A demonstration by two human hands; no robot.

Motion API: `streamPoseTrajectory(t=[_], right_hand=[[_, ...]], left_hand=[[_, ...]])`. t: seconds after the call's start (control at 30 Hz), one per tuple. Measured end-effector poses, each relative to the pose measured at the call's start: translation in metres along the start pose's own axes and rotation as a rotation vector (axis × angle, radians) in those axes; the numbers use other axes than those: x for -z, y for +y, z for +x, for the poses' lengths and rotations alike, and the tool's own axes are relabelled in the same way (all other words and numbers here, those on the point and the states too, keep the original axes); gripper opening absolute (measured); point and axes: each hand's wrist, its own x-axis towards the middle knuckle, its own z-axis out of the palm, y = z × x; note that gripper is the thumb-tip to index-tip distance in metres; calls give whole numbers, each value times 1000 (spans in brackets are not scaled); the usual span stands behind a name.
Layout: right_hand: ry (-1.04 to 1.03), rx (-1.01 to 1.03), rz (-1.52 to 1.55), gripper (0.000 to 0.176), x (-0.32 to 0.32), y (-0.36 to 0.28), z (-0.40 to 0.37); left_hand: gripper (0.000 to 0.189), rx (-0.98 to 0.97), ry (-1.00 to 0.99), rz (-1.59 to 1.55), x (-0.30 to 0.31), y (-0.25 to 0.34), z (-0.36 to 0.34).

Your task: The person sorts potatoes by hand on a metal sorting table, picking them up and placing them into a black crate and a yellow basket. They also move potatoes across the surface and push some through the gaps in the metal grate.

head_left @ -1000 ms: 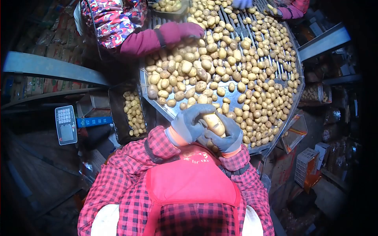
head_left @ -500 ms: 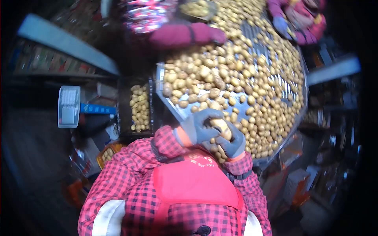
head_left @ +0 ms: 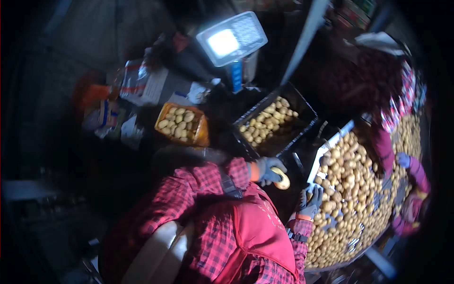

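Observation:
My left hand [head_left: 269,171], in a grey glove with an orange cuff, is closed around a pale potato [head_left: 283,181]. It is held out over the dark gap between my body and the black crate [head_left: 309,124]. My right hand [head_left: 310,202], gloved the same way, is at the near corner of the sorting table [head_left: 318,163], beside the potatoes [head_left: 350,189] spread over it. Its fingers look stretched out and apart. A pale yellowish patch shows between thumb and fingers, too small to name.
Several potatoes lie in the black crate. An orange basket [head_left: 201,130] of potatoes stands left of it. A lit lamp [head_left: 231,38] rises on a blue post behind. Two co-workers are at the table, one with a maroon sleeve [head_left: 382,146], another with a purple-gloved hand [head_left: 403,160].
My view has swung left, toward the crate and basket. My hands, together at a potato over the table before, are apart; the left has carried a potato away from the table.

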Motion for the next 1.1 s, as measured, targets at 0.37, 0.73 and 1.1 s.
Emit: streamPoseTrajectory(t=[0.37, 0.73, 1.1], right_hand=[[-111, -218, -524, 80, -79, 28, 1], [-160, -257, -601, 57, -53, 36, 5], [-212, -274, -622, 36, -44, 40, 5]], left_hand=[[48, 306, 1066, -788, 218, -280, -145], [42, 56, 1385, -895, 318, -278, -111], [43, 540, 993, -250, 369, -307, -96]])
